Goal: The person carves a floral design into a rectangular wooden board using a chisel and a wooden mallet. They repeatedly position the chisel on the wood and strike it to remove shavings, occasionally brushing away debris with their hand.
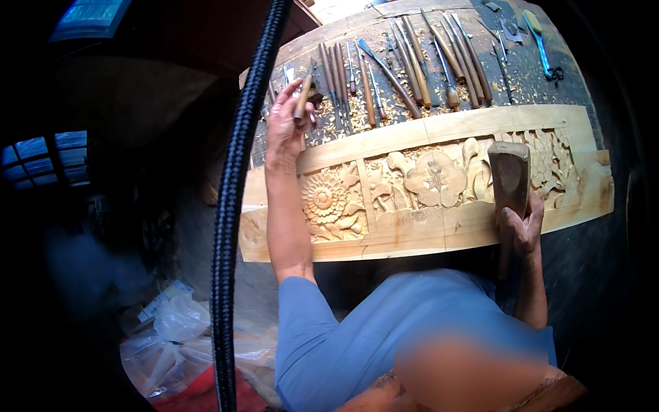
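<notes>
My left hand (283,130) is raised at the far left end of the carved wooden board (405,230), its fingers closed round the wooden handle of a carving chisel (303,101). That chisel stands roughly upright, its blade pointing away from me. Over the right part of the board, a dark wooden mallet (510,172) is gripped by my right hand (526,226), with the block-like head up. Relief work covers the board: a round flower (324,197) on the left, a larger bloom (436,178) in the middle, and leaves on the right.
Several chisels (412,69) with wooden handles lie in a row behind the board, among shavings on the workbench (302,49). A blue-handled brush (537,42) is at the far right. Clear plastic bags (180,323) sit low on the left. A braided black cable (237,206) crosses the view.
</notes>
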`<move>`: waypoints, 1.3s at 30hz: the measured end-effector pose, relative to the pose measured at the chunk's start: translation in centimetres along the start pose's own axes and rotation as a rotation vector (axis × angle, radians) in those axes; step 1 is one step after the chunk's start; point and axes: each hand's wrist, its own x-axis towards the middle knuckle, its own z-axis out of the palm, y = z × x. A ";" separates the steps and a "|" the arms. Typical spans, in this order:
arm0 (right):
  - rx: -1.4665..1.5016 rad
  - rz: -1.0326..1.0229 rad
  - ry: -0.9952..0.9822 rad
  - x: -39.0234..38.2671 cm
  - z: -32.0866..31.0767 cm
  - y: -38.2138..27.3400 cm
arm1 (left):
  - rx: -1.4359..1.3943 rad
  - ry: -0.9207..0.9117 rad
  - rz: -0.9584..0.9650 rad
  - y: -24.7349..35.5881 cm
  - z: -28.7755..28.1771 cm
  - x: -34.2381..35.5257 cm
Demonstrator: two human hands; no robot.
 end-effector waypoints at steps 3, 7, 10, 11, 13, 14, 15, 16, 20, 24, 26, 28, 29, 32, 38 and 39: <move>0.002 0.001 0.024 -0.2 0.2 -0.4 | -0.221 -0.055 0.005 2.5 -1.6 -0.8; -0.017 0.011 0.034 -0.2 0.0 -0.2 | -0.437 -0.223 0.131 3.4 -4.3 -2.6; -0.047 -0.020 0.053 -0.2 0.1 -0.1 | -0.414 -0.188 0.078 3.1 -5.1 -3.0; -0.048 -0.024 0.050 -0.2 0.2 -0.3 | -0.426 -0.196 0.052 2.9 -5.4 -3.0; -0.048 -0.024 0.036 0.0 0.2 -0.4 | -0.451 -0.213 0.011 2.6 -5.8 -3.0; -0.047 -0.019 0.024 0.1 0.1 -0.4 | -0.464 -0.223 -0.002 2.5 -6.0 -3.0; -0.046 -0.015 0.012 0.1 0.1 -0.4 | -0.476 -0.232 -0.016 2.4 -6.1 -3.0; -0.049 -0.012 0.006 0.2 0.1 -0.4 | -0.467 -0.235 -0.021 2.4 -6.2 -2.9; -0.044 0.005 -0.001 0.1 0.1 -0.6 | -0.458 -0.079 0.006 3.0 -5.8 -1.9; -0.054 -0.004 0.020 0.1 0.4 -0.9 | -0.413 0.004 0.138 5.2 -3.9 0.6; -0.066 -0.008 0.013 0.1 0.1 -0.8 | -0.305 0.060 0.297 4.6 -2.6 2.3; -0.068 -0.004 0.004 0.0 0.1 -1.0 | -0.068 0.142 0.462 4.4 -1.1 2.9; -0.066 0.001 0.005 0.1 0.1 -1.1 | 0.106 0.240 0.525 3.5 -0.7 3.5; -0.026 0.022 0.022 0.1 0.3 -1.4 | 0.316 0.381 0.673 2.3 0.8 4.9; -0.017 -0.010 0.041 0.0 0.3 -1.9 | 0.634 0.327 0.689 -0.4 0.9 6.8; -0.012 -0.015 0.037 0.2 0.3 -1.8 | 0.641 0.302 0.669 -1.5 0.0 7.3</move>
